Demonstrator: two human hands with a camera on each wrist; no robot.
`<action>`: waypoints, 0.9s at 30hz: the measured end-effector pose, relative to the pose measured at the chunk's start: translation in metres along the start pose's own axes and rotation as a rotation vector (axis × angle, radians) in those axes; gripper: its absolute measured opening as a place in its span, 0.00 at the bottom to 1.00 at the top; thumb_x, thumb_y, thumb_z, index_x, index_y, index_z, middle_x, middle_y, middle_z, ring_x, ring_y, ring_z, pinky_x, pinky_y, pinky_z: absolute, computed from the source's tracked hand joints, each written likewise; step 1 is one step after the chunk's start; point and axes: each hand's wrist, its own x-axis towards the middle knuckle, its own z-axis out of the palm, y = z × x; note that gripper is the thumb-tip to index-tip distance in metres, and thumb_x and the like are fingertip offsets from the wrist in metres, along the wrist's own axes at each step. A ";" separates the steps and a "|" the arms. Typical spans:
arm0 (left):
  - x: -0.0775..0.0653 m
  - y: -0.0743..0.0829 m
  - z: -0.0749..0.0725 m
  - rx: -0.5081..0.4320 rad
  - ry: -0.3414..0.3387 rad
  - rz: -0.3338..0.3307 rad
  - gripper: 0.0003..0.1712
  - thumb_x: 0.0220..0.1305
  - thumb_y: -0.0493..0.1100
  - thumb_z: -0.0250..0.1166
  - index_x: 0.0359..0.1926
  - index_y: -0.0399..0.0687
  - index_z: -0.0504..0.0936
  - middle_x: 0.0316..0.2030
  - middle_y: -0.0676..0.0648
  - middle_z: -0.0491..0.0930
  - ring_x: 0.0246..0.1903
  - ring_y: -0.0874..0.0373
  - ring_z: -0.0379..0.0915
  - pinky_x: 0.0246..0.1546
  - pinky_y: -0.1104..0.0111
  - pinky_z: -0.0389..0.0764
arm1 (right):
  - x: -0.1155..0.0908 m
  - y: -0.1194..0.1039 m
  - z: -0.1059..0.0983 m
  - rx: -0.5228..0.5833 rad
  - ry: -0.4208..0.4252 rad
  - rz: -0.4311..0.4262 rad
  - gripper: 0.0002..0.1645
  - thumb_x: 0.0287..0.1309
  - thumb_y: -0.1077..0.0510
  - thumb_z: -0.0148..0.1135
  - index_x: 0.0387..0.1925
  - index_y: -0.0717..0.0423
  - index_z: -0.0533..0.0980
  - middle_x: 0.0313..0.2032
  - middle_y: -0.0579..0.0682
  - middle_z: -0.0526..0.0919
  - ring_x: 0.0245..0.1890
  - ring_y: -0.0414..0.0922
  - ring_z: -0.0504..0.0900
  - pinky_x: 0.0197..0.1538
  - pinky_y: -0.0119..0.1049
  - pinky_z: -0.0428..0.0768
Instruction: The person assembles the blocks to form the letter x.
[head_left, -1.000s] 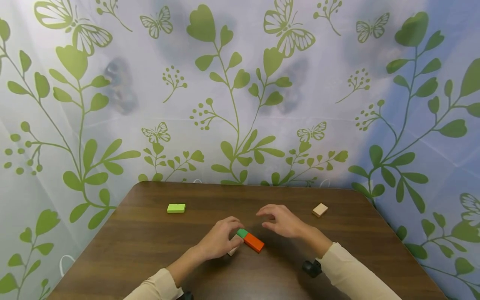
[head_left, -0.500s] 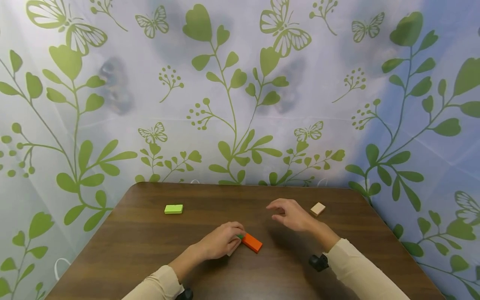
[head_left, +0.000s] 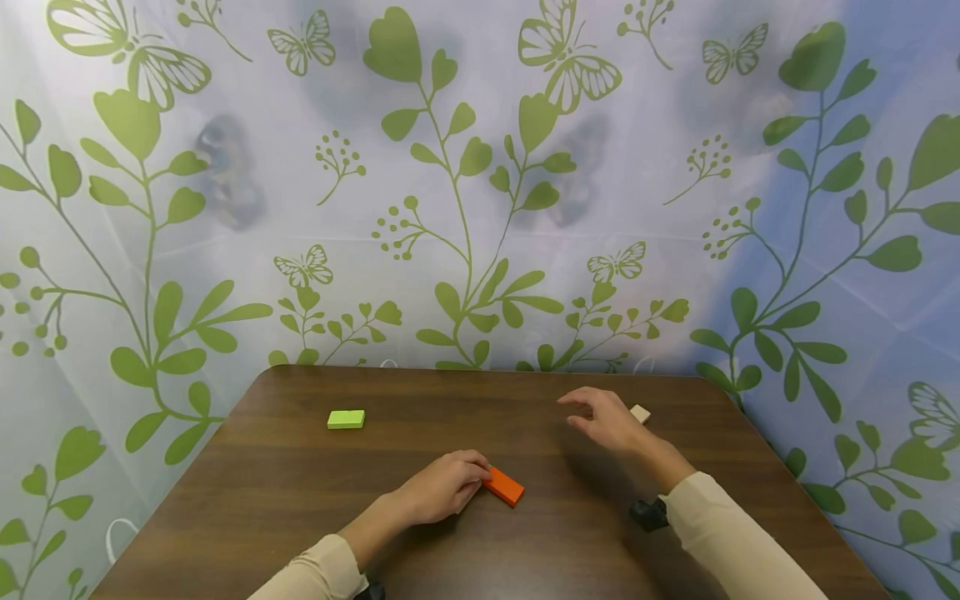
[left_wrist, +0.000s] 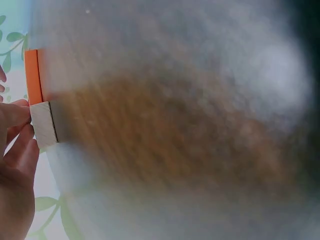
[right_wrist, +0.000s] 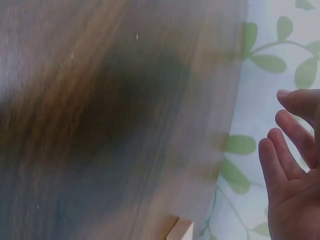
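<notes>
My left hand (head_left: 442, 487) bends over the middle of the table, its fingers and thumb pinching a pale wooden block (left_wrist: 44, 124) that the hand mostly covers in the head view. Against that block lies a red-orange block (head_left: 505, 487), flat on the wood, with my fingertips right at its near-left end. The green block seen before is hidden under the fingers. My right hand (head_left: 603, 417) hovers over the right side of the table, holding nothing, fingers loosely bent and thumb apart. Behind its wrist, another pale wooden block (head_left: 641, 413) shows partly.
A lime-green block (head_left: 346, 419) lies at the back left of the brown wooden table (head_left: 420, 392). Beyond the table's back edge hangs a curtain (head_left: 480, 208) printed with leaves and butterflies.
My left fingers have closed down over the pale and green blocks, covering the green one. My right hand has moved right and back, toward the pale block on the right.
</notes>
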 end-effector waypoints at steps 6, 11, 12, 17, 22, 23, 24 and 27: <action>0.000 -0.003 0.000 -0.049 -0.011 -0.008 0.13 0.73 0.33 0.64 0.55 0.39 0.87 0.57 0.46 0.80 0.58 0.55 0.77 0.60 0.64 0.76 | -0.002 0.012 -0.010 -0.020 0.020 0.024 0.19 0.64 0.67 0.69 0.57 0.61 0.82 0.55 0.60 0.83 0.52 0.63 0.82 0.52 0.56 0.82; 0.000 -0.005 -0.001 -0.090 -0.020 -0.023 0.14 0.72 0.34 0.66 0.56 0.38 0.86 0.58 0.46 0.79 0.59 0.55 0.76 0.60 0.65 0.76 | -0.005 0.021 -0.014 -0.022 0.044 0.069 0.20 0.64 0.67 0.69 0.58 0.62 0.82 0.56 0.62 0.82 0.50 0.63 0.83 0.51 0.58 0.81; 0.000 -0.005 -0.001 -0.090 -0.020 -0.024 0.14 0.72 0.34 0.66 0.56 0.39 0.86 0.58 0.46 0.79 0.59 0.55 0.76 0.60 0.65 0.76 | -0.005 0.022 -0.015 -0.025 0.048 0.076 0.20 0.64 0.67 0.68 0.58 0.62 0.81 0.56 0.62 0.82 0.50 0.63 0.83 0.51 0.58 0.82; 0.000 -0.005 0.000 -0.076 -0.012 -0.037 0.13 0.71 0.34 0.67 0.54 0.40 0.87 0.58 0.47 0.80 0.58 0.56 0.77 0.59 0.65 0.76 | -0.006 0.029 -0.016 -0.024 0.066 0.088 0.20 0.65 0.67 0.68 0.58 0.63 0.81 0.56 0.64 0.81 0.50 0.65 0.83 0.50 0.58 0.82; 0.002 -0.003 0.002 -0.047 0.003 -0.046 0.12 0.70 0.34 0.68 0.53 0.41 0.88 0.56 0.47 0.81 0.57 0.56 0.77 0.58 0.64 0.77 | -0.010 0.032 -0.016 -0.016 0.069 0.101 0.21 0.65 0.68 0.68 0.58 0.63 0.81 0.57 0.64 0.81 0.52 0.67 0.82 0.51 0.58 0.81; 0.002 -0.003 0.003 -0.041 0.007 -0.047 0.12 0.70 0.34 0.68 0.53 0.40 0.88 0.56 0.48 0.81 0.57 0.56 0.77 0.58 0.64 0.77 | -0.011 0.032 -0.016 -0.016 0.068 0.100 0.20 0.65 0.68 0.67 0.58 0.63 0.81 0.57 0.64 0.81 0.52 0.67 0.81 0.52 0.58 0.81; 0.003 -0.002 0.003 -0.034 0.011 -0.048 0.12 0.70 0.34 0.68 0.52 0.40 0.88 0.55 0.48 0.81 0.56 0.56 0.78 0.58 0.64 0.77 | -0.011 0.033 -0.016 -0.015 0.069 0.098 0.20 0.65 0.68 0.68 0.58 0.63 0.81 0.57 0.64 0.81 0.52 0.67 0.81 0.52 0.58 0.81; 0.004 -0.001 0.005 -0.018 0.021 -0.057 0.11 0.69 0.34 0.68 0.51 0.41 0.89 0.55 0.48 0.81 0.56 0.56 0.78 0.58 0.64 0.77 | -0.012 0.033 -0.015 -0.014 0.069 0.101 0.20 0.65 0.68 0.68 0.58 0.62 0.81 0.56 0.63 0.81 0.52 0.66 0.81 0.52 0.58 0.81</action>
